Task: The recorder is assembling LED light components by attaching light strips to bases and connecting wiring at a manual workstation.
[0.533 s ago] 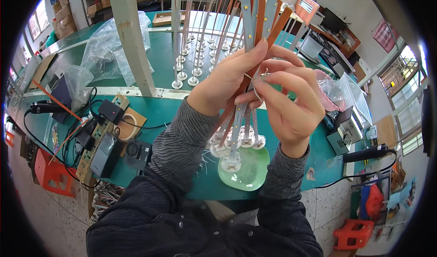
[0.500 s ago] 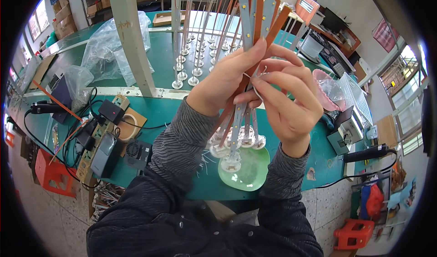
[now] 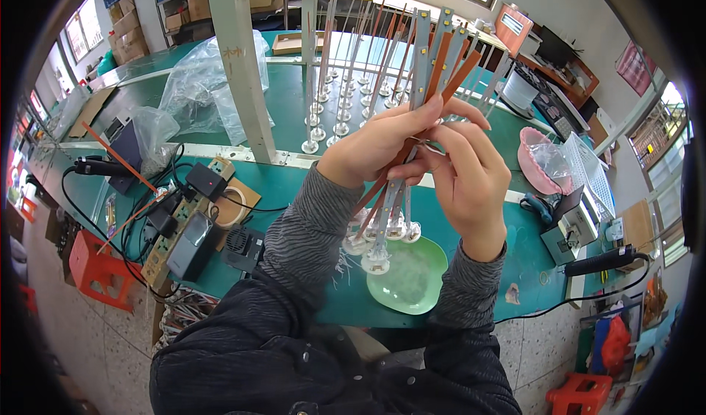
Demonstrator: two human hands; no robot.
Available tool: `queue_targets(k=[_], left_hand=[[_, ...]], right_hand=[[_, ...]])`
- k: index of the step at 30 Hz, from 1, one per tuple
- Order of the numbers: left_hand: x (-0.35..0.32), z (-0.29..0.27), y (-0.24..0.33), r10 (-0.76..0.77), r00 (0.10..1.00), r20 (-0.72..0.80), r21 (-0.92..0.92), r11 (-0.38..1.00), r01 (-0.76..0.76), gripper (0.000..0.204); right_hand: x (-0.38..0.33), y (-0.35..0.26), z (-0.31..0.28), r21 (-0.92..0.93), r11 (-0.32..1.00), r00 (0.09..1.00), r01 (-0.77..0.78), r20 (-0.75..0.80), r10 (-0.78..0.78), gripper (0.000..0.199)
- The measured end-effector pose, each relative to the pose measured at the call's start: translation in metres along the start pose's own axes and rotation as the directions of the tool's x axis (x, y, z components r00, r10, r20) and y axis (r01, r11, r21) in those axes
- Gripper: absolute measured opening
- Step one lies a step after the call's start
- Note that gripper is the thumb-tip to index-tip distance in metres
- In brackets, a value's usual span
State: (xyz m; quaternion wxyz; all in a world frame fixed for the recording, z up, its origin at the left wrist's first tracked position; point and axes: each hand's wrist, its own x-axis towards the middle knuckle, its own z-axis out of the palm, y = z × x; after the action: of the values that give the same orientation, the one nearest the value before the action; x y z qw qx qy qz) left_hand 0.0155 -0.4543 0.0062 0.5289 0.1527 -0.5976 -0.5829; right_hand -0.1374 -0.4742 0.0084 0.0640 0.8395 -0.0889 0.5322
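Since the earlier frame almost nothing has moved: both hands stay at the same place above the green table (image 3: 294, 194), and the bundle stays upright between them.

The left hand (image 3: 375, 146) is closed around the bundle of long strips (image 3: 415, 113), with its fingers wrapped over the middle part and the thumb side toward the person. The right hand (image 3: 471, 179) is half closed; its fingers curl against the same strips from the right side, and the fingertips pinch one or two of them just beside the left hand.

The strips are narrow, some orange-brown and some grey-white. Their long axis runs from low-left to high-right, tilted a little from vertical. The upper ends fan out and point away from the person, toward the far side of the table. The lower ends carry small round white bases (image 3: 379, 242), which hang just above a light green heart-shaped dish (image 3: 412, 282) at the near table edge.

Behind the hands, more such strips stand in a row (image 3: 342, 84) on the table.
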Motion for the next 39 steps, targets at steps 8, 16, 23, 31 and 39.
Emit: queue_targets(k=[8,16,23,31,39], left_hand=[[0.009,-0.005,-0.008,0.015,0.997,-0.082,-0.001,1.0,-0.016,0.052],[0.02,-0.013,-0.024,0.357,0.93,-0.085,0.506,0.82,-0.268,0.045],[0.008,-0.015,-0.012,0.288,0.948,-0.137,0.414,0.886,-0.209,0.041],[0.01,-0.01,-0.003,0.549,0.835,0.047,0.857,0.407,-0.316,0.042],[0.015,-0.016,-0.014,0.37,0.915,-0.161,0.42,0.865,-0.276,0.037]], right_hand=[[-0.004,0.003,0.008,-0.087,0.995,0.994,-0.046,0.095,0.054,0.021],[-0.007,0.007,0.012,-0.003,0.98,0.973,-0.2,0.117,0.199,0.016],[-0.009,-0.005,0.027,0.539,0.56,0.742,-0.629,0.203,0.638,0.012],[-0.011,0.002,0.024,0.756,-0.49,0.343,-0.433,0.641,0.686,0.02],[0.0,0.001,0.013,0.19,0.936,0.955,-0.296,0.032,0.295,0.016]])
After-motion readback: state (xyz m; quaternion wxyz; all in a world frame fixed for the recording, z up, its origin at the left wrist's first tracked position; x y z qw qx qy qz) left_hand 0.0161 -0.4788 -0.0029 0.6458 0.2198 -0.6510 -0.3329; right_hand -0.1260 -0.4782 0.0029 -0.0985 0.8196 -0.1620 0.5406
